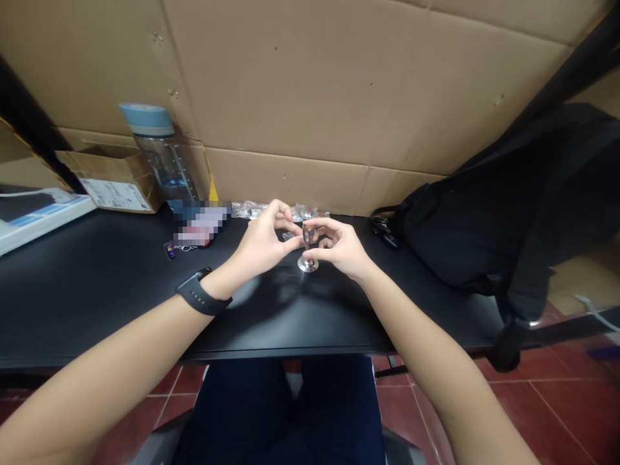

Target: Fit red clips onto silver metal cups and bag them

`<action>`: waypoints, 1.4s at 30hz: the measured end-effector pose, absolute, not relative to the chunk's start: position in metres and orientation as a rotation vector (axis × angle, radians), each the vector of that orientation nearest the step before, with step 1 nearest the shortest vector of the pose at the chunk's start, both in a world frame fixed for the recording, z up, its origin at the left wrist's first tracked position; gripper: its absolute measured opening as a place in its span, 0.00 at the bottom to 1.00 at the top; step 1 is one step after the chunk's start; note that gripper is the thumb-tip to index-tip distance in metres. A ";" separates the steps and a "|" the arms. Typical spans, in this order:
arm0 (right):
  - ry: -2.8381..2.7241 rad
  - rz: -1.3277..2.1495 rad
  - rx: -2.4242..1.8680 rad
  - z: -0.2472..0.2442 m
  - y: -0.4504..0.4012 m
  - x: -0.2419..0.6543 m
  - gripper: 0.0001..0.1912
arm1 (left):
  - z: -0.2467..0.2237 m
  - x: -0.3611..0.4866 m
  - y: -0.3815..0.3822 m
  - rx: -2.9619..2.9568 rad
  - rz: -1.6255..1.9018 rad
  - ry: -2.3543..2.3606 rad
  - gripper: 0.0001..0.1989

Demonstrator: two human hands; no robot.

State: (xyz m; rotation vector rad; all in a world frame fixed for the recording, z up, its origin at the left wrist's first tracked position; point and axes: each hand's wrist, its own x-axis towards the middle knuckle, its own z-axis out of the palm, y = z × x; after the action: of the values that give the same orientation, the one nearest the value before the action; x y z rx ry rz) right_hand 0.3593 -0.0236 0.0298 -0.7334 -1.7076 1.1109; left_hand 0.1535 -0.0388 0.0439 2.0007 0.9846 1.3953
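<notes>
Above the black table (pixel 106 297), my right hand (pixel 341 247) has its thumb and fingers closed around a small shiny metal piece (pixel 306 236), held upright. Just under it shows a round silver disc (pixel 308 265) with a bit of red; I cannot tell whether the two are joined. My left hand (pixel 268 239) meets it from the left, thumb and forefinger pinched at the metal's edge. What lies between those fingertips is too small to make out. Behind the hands are several small shiny pieces in clear plastic bags (pixel 310 212).
At the left stand a water bottle (pixel 167 165) with a blue lid, an open cardboard box (pixel 116 184) and a white power strip (pixel 43 223). A blurred-out phone-like item (pixel 202 226) has a charm. On the right lie a black backpack (pixel 484 219) and keys (pixel 386 234). Cardboard (pixel 310 97) walls the back.
</notes>
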 end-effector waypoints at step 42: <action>-1.616 1.150 -0.644 0.030 -0.028 0.355 0.31 | 0.051 0.156 -0.050 2.290 1.567 1.209 0.08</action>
State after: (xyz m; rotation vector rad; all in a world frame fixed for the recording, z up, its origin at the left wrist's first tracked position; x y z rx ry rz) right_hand 0.3549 -0.0276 0.0302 -0.6437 -1.6159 1.1502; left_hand 0.1555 -0.0500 0.0505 2.2898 1.2093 1.5672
